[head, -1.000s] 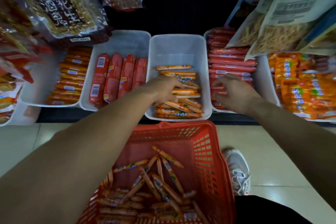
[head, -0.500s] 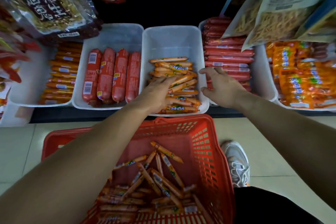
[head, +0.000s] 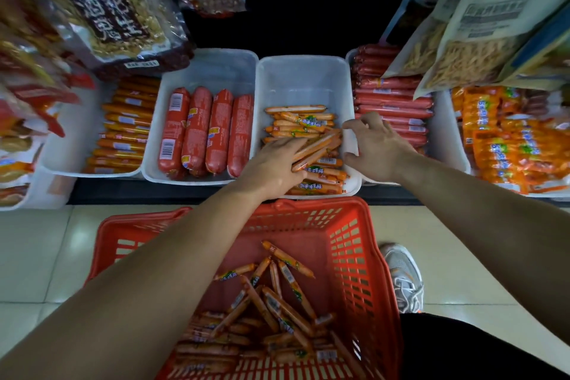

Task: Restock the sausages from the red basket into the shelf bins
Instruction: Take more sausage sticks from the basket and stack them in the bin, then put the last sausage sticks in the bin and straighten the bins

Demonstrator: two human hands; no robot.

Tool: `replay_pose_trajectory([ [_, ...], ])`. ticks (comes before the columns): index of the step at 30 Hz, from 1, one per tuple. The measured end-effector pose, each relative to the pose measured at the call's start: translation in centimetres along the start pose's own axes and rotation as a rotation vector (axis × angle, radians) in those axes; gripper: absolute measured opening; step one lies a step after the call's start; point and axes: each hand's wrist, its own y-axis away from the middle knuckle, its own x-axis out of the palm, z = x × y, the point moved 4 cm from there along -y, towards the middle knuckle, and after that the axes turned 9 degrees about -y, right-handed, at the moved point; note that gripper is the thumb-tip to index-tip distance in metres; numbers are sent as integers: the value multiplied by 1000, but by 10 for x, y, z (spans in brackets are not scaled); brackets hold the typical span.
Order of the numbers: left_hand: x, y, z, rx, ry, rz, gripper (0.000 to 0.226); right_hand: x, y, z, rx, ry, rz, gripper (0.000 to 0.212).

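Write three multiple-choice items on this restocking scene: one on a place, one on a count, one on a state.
1. Where does the red basket stand? A on the floor; B on a shelf; C inside a bin.
2. How many thick red sausages lie on top in their bin? A two; B four; C seven.
3. The left hand: A grips the basket handle; B lies on thin sausages in the centre bin; C holds a snack bag.
Answers: 1 A, it sits on the tiles. 2 B, four lie side by side. 3 B, its fingers rest on the pile.
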Motion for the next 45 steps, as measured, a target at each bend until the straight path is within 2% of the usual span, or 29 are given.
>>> replay_pose_trajectory([
  [7,-80,100,4,-122,-43,-12,58,-64,37,84,-178,330,56,60],
  [11,-96,170,21,-240,-7,-18,53,-65,74,148,-254,342,79,57],
  [16,-64,243,47,-363,67,4,41,6,122,191,-359,269,175,49],
  [20,-8,280,65,-405,79,88,38,94,145,182,-310,282,343,54],
  [26,74,297,89,-448,99,318,67,205,153,130,-69,200,528,70],
  [28,93,294,99,-503,73,323,79,228,153,112,20,197,550,87],
  [32,122,282,112,-591,76,321,106,263,147,83,184,205,553,136],
  [35,148,271,120,-667,103,297,127,287,136,74,235,155,561,155],
  [39,170,253,125,-692,82,333,138,308,126,74,220,173,532,157],
  [45,187,243,126,-664,2,255,147,314,131,75,116,145,263,138],
])
